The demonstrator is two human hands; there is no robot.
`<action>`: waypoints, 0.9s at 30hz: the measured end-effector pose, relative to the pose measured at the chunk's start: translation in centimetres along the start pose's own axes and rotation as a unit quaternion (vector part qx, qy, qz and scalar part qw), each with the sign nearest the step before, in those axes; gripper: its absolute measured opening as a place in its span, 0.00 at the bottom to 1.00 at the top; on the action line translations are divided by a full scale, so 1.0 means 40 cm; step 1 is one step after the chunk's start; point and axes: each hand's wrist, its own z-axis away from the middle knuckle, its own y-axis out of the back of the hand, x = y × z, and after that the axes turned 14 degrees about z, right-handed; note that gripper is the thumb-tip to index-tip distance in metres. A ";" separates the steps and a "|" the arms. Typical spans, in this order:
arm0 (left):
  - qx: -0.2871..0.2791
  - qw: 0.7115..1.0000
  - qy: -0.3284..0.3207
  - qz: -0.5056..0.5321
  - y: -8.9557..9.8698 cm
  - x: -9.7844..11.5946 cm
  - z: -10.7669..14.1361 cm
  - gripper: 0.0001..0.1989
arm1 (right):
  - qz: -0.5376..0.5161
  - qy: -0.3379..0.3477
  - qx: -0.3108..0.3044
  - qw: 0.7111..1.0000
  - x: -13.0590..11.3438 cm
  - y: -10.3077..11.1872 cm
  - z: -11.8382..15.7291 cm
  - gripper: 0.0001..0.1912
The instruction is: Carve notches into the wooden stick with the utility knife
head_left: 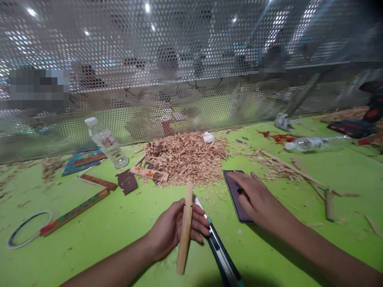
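My left hand (175, 223) is closed around a flat, pale strip of carved wood (186, 231), with small notches near its upper end. Beside those fingers a utility knife (220, 249) with a dark and teal handle lies on the green table, its blade out. My right hand (251, 195) is over a smartphone (236, 201) lying flat, with fingers stretched toward its upper part and no grip on it. Whether the fingertips touch the screen I cannot tell. In front of both hands rises a heap of wood shavings (185, 157).
A clear water bottle (107, 143) stands at left; another bottle (317, 143) lies at right. Painted wooden strips (77, 211), sandpaper (127, 182) and a white ring (28, 229) lie left. A power tool (353, 127) sits far right. Behind, a perforated metal screen (179, 79) spans the table.
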 end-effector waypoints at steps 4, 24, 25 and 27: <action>-0.003 1.000 -0.002 -0.001 0.002 -0.001 -0.001 0.29 | -0.035 0.032 0.002 0.999 -0.021 0.015 0.002 0.24; 0.001 1.000 0.000 -0.019 -0.007 0.001 0.004 0.27 | -0.075 0.229 -0.196 0.950 -0.144 0.082 0.053 0.10; 0.001 1.000 0.001 -0.022 -0.008 0.002 0.004 0.26 | -0.072 0.228 -0.198 0.950 -0.142 0.082 0.052 0.10; 0.000 1.000 0.002 -0.027 -0.010 0.004 0.004 0.26 | -0.068 0.226 -0.202 0.950 -0.137 0.083 0.048 0.11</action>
